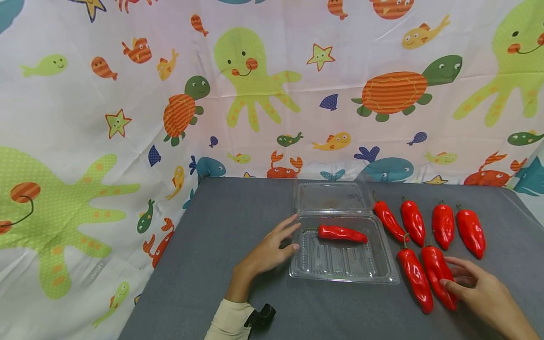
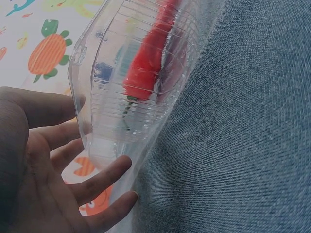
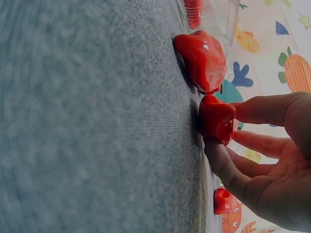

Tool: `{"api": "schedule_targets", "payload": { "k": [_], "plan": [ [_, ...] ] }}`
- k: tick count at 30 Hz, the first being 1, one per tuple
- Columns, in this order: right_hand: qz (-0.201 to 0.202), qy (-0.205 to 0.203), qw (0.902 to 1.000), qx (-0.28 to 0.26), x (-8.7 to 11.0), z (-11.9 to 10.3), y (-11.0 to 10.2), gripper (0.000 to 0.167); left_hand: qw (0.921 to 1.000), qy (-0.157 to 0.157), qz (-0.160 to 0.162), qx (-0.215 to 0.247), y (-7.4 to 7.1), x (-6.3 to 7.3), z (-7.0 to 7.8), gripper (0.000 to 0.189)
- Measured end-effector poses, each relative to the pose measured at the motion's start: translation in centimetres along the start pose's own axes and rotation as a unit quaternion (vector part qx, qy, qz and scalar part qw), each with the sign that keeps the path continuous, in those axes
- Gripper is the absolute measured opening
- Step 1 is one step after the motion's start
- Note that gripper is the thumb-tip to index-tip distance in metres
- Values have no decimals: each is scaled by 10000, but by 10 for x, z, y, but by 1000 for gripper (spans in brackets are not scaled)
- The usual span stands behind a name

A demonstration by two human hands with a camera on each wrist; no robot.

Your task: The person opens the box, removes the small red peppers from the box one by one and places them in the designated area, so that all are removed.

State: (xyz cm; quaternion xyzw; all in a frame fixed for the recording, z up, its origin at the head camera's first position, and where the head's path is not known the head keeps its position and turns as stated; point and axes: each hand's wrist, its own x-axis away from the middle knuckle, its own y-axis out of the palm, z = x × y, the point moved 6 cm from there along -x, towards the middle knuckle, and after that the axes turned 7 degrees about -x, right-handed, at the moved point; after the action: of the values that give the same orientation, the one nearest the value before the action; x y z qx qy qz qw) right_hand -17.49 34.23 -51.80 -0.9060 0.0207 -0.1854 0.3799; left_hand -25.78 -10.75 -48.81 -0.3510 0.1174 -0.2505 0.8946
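A clear plastic clamshell box [image 1: 344,277] lies with its lid [image 1: 333,196] folded back, and one red pepper [image 1: 342,233] lies inside it. My left hand [image 1: 269,248] is at the box's left side, fingers spread and fingertips right at the rim; in the left wrist view the fingers [image 2: 104,180] are relaxed beside the clear wall. To the right of the box, my right hand [image 1: 480,288] pinches a glossy red pepper [image 1: 437,274] between thumb and fingers. The right wrist view shows this pepper [image 3: 216,120] end-on, close over the grey cloth.
Another red pepper [image 1: 416,281] lies just left of the pinched one. Behind them is a row of several more, the leftmost pepper [image 1: 388,221] close along the box's right side. A grey cloth [image 1: 238,208] covers the table. A printed sea-animal curtain [image 1: 263,141] hangs behind.
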Motion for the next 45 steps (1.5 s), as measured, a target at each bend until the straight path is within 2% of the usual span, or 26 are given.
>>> {"api": "schedule_targets", "payload": {
  "k": [17,24,29,36,45],
  "plan": [
    [-118,-24,9999,-69,2,1,-2,80,10000,20,-3,-33,0,0,0,63],
    [34,-80,9999,73,0,-2,-5,81,10000,31,10,-53,-1,0,-1,63],
    [227,-49,9997,-16,1,-7,-9,78,10000,15,3,17,0,0,-1,63],
    [866,-550,9947,-1,8,-29,-21,71,10000,65,5,6,-1,0,0,63],
    [1046,-945,9900,-65,14,-55,-25,71,9999,117,-8,71,-1,1,1,63]
  ]
}}
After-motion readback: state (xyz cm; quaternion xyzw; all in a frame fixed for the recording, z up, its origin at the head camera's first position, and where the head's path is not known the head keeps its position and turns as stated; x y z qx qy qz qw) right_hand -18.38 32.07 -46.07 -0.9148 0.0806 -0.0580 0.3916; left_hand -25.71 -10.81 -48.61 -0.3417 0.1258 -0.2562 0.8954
